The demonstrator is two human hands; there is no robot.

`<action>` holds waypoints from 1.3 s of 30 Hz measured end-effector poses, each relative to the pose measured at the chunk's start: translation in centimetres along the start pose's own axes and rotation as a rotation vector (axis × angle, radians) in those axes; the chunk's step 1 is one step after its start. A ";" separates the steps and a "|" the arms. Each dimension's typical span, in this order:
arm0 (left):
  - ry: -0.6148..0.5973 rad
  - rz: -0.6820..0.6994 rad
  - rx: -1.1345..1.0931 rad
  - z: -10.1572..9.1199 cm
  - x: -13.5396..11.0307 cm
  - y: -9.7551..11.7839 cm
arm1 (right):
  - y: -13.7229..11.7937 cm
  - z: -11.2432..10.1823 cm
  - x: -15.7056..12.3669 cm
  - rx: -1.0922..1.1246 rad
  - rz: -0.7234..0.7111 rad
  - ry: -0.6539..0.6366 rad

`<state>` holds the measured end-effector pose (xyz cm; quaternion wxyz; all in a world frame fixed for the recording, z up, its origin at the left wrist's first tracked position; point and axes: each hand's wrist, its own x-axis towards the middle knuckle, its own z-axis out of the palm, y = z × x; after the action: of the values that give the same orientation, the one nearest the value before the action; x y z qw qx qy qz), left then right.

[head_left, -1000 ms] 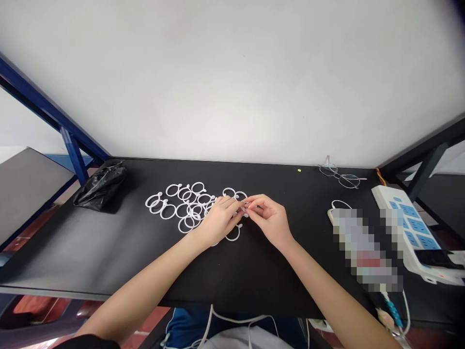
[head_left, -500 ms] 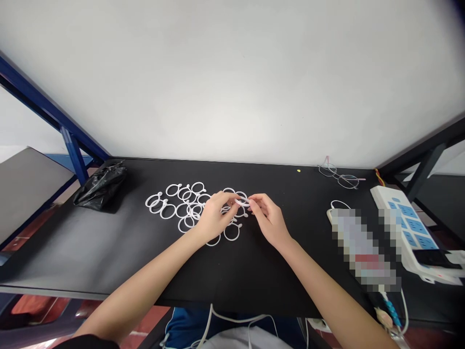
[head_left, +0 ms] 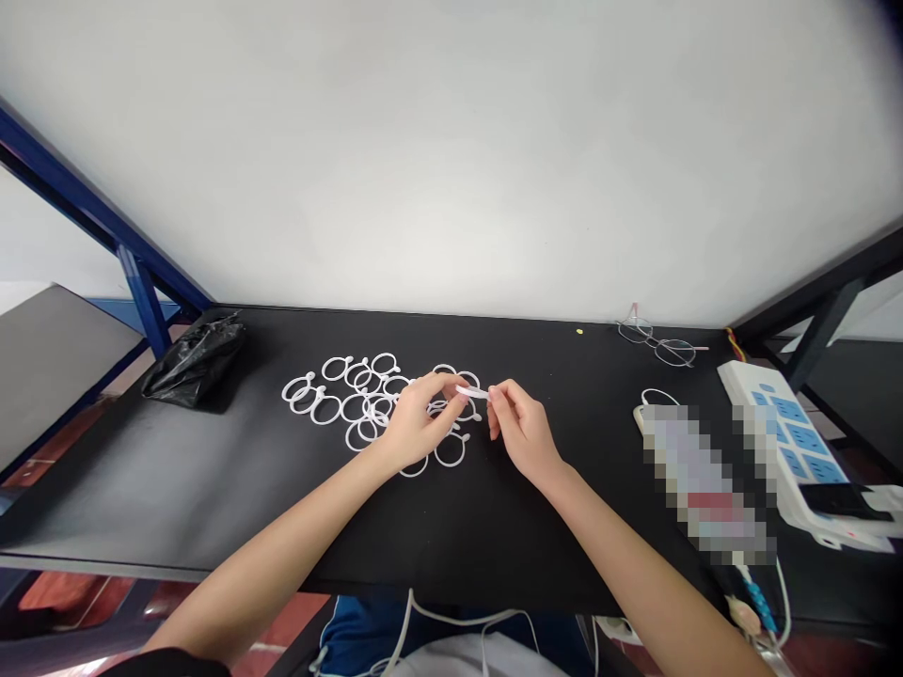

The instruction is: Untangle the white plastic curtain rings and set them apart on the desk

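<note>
Up close, the person's left hand (head_left: 419, 425) is curling in over the right edge of the heap of white plastic curtain rings (head_left: 353, 406), pinching a slim white plastic piece (head_left: 472, 392) tightly between thumb and fingers. The right hand (head_left: 522, 434) is coming in narrow beside the heap, its fingers and thumb drawing together at the far tip of that piece, though we can't tell from here whether it's actually gripping. Right under the left hand, a single ring (head_left: 450, 449) is lying at the heap's near edge, and another ring (head_left: 414, 468) is peeking out below the left palm. The rest of the heap is spreading out flat on the black tabletop (head_left: 212, 512), rings overlapping and lying loose, with no sorted row or finished stack showing so far. Farther out, a crumpled black plastic bag (head_left: 194, 362) is sitting well left of the heap, while a pair of wire-framed glasses (head_left: 656, 344) is lying well to its right, and a white power strip (head_left: 768, 432) is sitting beyond them.
</note>
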<state>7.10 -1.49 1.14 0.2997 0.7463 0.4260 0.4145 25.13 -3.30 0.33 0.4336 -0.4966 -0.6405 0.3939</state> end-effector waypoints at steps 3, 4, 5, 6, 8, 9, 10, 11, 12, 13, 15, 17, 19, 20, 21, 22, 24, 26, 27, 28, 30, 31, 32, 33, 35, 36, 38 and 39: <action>0.000 0.024 0.012 0.0 0.0 0.1 | -0.1 0.0 -0.2 0.003 -0.034 -0.016; 0.001 0.035 0.019 -0.1 -0.1 0.0 | -0.1 0.1 -0.2 0.005 -0.046 -0.028; -0.002 0.051 0.021 -0.1 -0.1 0.0 | -0.1 0.1 -0.3 0.008 -0.059 -0.042; -0.010 0.071 0.020 -0.1 -0.1 -0.1 | -0.1 0.2 -0.4 0.010 -0.074 -0.052; -0.049 0.124 0.001 -0.2 -0.3 -0.2 | -0.1 0.4 -0.5 0.021 -0.104 -0.062; -0.068 0.149 -0.013 -0.3 -0.4 -0.3 | -0.1 0.5 -0.6 0.028 -0.117 -0.063; -0.083 0.164 -0.024 -0.3 -0.5 -0.3 | -0.1 0.6 -0.6 0.034 -0.127 -0.062; -0.095 0.165 -0.029 -0.4 -0.6 -0.2 | -0.1 0.7 -0.7 0.038 -0.134 -0.060; -0.103 0.152 -0.027 -0.4 -0.7 -0.2 | -0.1 0.8 -0.7 0.041 -0.139 -0.060; -0.111 0.128 -0.017 -0.4 -0.7 -0.1 | -0.1 0.8 -0.7 0.042 -0.143 -0.063; -0.128 0.076 0.014 -0.3 -0.8 0.0 | 0.0 0.9 -0.8 0.044 -0.151 -0.077; -0.142 0.054 0.039 -0.2 -0.7 -0.1 | 0.0 1.0 -0.9 0.048 -0.160 -0.088; -0.147 0.061 0.043 -0.1 -0.7 -0.2 | 0.1 1.0 -1.0 0.050 -0.165 -0.090; -0.145 0.070 0.040 0.0 -0.6 -0.2 | 0.1 1.1 -1.0 0.048 -0.168 -0.088; -0.144 0.079 0.036 0.0 -0.6 -0.3 | 0.1 1.1 -1.1 0.043 -0.170 -0.086; -0.142 0.086 0.030 0.0 -0.5 -0.3 | 0.1 1.1 -1.1 0.037 -0.174 -0.086; -0.134 0.092 0.019 0.0 -0.5 -0.3 | 0.1 1.1 -1.1 0.020 -0.191 -0.087; -0.135 0.081 0.012 0.0 -0.4 -0.3 | 0.2 1.1 -1.0 -0.012 -0.220 -0.085; -0.137 0.072 0.008 0.0 -0.4 -0.2 | 0.2 1.1 -1.0 -0.035 -0.241 -0.080; -0.138 0.063 0.004 0.0 -0.4 -0.2 | 0.3 1.1 -1.0 -0.062 -0.266 -0.071; -0.141 0.047 -0.009 -0.1 -0.4 -0.1 | 0.5 1.1 -1.0 -0.120 -0.322 -0.055; -0.143 0.040 -0.016 -0.1 -0.4 -0.1 | 0.6 1.1 -1.0 -0.144 -0.345 -0.052; -0.143 0.032 -0.021 -0.1 -0.4 -0.1 | 0.7 1.2 -1.1 -0.166 -0.363 -0.052; -0.143 0.022 -0.025 -0.1 -0.4 0.0 | 0.8 1.2 -1.1 -0.186 -0.374 -0.055; -0.140 -0.001 -0.025 -0.1 -0.4 0.1 | 0.9 1.2 -1.0 -0.220 -0.385 -0.056; -0.136 -0.010 -0.021 -0.1 -0.4 0.1 | 0.9 1.3 -1.0 -0.234 -0.388 -0.049; -0.128 -0.020 -0.009 -0.1 -0.4 0.2 | 0.9 1.3 -1.0 -0.257 -0.393 -0.029; -0.123 -0.019 -0.001 -0.1 -0.4 0.3 | 0.9 1.4 -1.0 -0.267 -0.392 -0.020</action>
<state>7.02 -1.99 1.22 0.3299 0.7660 0.4136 0.3651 24.23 -4.23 -1.06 0.4259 -0.4115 -0.7754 0.2191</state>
